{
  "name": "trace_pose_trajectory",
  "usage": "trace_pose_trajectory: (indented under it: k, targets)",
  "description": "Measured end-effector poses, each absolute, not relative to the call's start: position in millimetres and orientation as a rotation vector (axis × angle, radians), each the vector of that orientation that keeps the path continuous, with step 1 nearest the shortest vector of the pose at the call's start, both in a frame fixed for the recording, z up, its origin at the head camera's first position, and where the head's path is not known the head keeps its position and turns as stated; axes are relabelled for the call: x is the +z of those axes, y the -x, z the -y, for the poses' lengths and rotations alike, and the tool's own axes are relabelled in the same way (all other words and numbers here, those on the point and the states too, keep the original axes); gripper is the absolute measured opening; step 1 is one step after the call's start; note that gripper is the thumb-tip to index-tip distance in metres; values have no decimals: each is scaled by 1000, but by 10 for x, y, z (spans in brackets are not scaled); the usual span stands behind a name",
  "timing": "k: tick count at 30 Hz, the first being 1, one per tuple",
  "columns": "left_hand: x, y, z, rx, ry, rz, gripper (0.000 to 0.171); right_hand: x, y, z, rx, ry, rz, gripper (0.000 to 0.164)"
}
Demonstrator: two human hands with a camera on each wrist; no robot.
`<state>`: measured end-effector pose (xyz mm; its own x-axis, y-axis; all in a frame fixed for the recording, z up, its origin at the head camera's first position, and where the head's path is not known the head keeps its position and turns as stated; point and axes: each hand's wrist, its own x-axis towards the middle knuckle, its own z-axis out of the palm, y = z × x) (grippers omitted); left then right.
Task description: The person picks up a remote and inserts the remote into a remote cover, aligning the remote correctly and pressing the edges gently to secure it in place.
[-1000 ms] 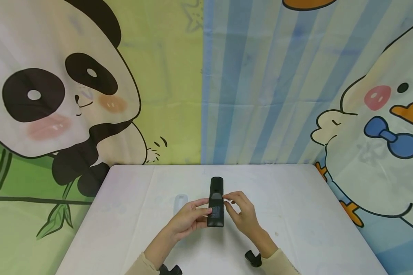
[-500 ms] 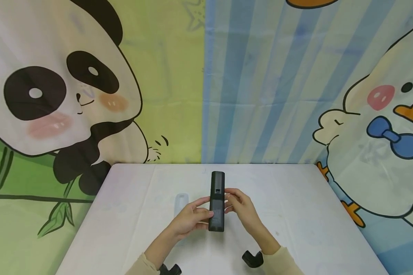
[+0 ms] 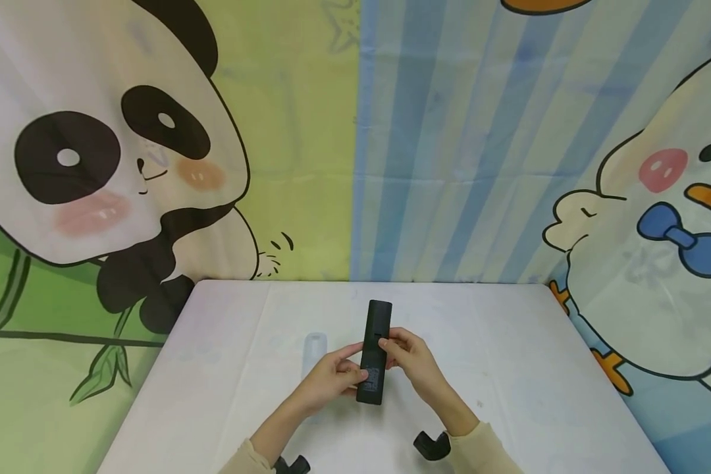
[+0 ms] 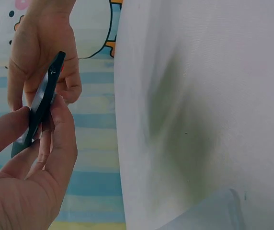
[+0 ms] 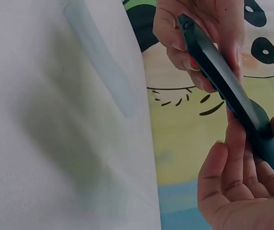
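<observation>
A black remote control (image 3: 378,320) is held up over the white table, its back with a printed label turned to the head camera. My left hand (image 3: 326,383) grips its lower left side, the thumb on the back and the fingers at the edge and underneath. From the right, my right hand (image 3: 419,363) pinches it near the middle, thumb tip by the small notch in the back. Edge-on in the right wrist view, the remote (image 5: 223,76) has its button side facing away from the right thumb. A translucent pale sleeve (image 3: 315,347) lies on the table, partly behind my left hand.
The white tabletop (image 3: 480,329) reaches back to a cartoon curtain (image 3: 450,131) with a panda and a white bird. Black curved pieces, one (image 3: 432,446) by the right wrist and one (image 3: 296,465) by the left, sit next to the beige sleeves.
The remote has tilted, its top leaning slightly right. My right hand's thumb has moved from beside the right edge onto the remote's back. My left hand keeps its grip.
</observation>
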<state>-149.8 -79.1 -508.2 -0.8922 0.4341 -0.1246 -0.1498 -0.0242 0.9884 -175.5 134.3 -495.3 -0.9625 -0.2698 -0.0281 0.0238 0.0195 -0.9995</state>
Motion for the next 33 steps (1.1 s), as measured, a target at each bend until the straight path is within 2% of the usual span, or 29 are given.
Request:
trace_pose_trajectory:
  k: [6,16,23,28,33]
  targets:
    - [-5089,1487,899,1890,-312,-1959,62,-4991,1814,-1284,-2020,289,-2076,34]
    - [-5226,1567,1451,1769,-190,-2423,34,-5078,2122,-1144,-2076,192,-2082,31]
    - [-5395,1686,1714,1674,25,-2590,33,-5195,2446,-913,-2128,144,-2070,29]
    - [-5473,1757,1765,1617,49,-2608,34,-5226,2617,-716,-2122,157,-2027,28]
    - [-5513,1812,1752,1597,38,-2597,33,-5110,2628,-570,-2080,166,-2030,28]
